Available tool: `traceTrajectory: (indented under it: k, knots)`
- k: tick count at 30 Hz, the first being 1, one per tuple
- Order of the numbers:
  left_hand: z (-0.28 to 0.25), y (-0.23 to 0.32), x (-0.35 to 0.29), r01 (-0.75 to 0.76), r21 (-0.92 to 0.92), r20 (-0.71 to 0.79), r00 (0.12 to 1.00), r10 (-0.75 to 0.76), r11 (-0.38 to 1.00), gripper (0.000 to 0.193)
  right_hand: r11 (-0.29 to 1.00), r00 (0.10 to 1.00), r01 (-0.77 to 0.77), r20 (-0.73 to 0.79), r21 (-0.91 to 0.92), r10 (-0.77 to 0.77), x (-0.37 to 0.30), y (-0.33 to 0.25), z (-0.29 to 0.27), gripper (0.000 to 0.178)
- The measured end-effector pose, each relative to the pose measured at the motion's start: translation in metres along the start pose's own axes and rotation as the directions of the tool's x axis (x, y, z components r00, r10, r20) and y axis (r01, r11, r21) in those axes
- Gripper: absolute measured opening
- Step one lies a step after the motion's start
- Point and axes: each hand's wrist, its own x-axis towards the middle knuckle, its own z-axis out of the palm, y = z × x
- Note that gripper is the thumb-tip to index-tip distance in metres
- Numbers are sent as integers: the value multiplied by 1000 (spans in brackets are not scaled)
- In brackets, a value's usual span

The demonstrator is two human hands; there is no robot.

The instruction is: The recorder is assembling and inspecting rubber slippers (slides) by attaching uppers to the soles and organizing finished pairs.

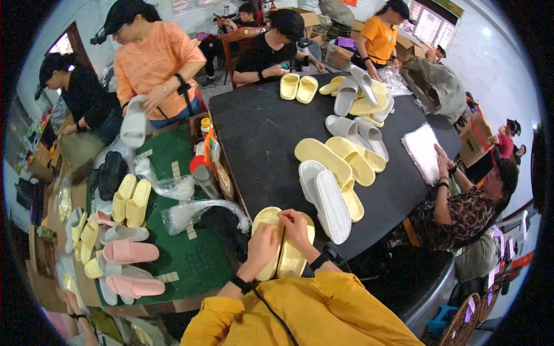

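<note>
The head-mounted fisheye looks down and forward, close above the left hand (264,242) and right hand (296,228), across the black table (257,155).

Black left wristband (241,284) directly behind the left hand (263,247); black right wristband (319,262) behind the right hand (296,229). Farther back, mustard-yellow top (323,314), loose and creased, with sleeves (212,318). Thin black cord (276,314) crosses the top's front, below the hands.

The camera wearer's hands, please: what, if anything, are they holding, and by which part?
It cannot be told; the hands are at a pair of yellow slippers.
</note>
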Motion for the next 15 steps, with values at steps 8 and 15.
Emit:
traceTrajectory:
  k: [8,15]
  knots:
    - [30,-49,39,-15,-70,156,987,25,997,19,973,981,-168,125,159,149,-11,-6,-9,12]
    - [34,-39,36,190,-228,109,980,-169,955,14,945,975,-213,123,249,187,-7,0,-13,14]
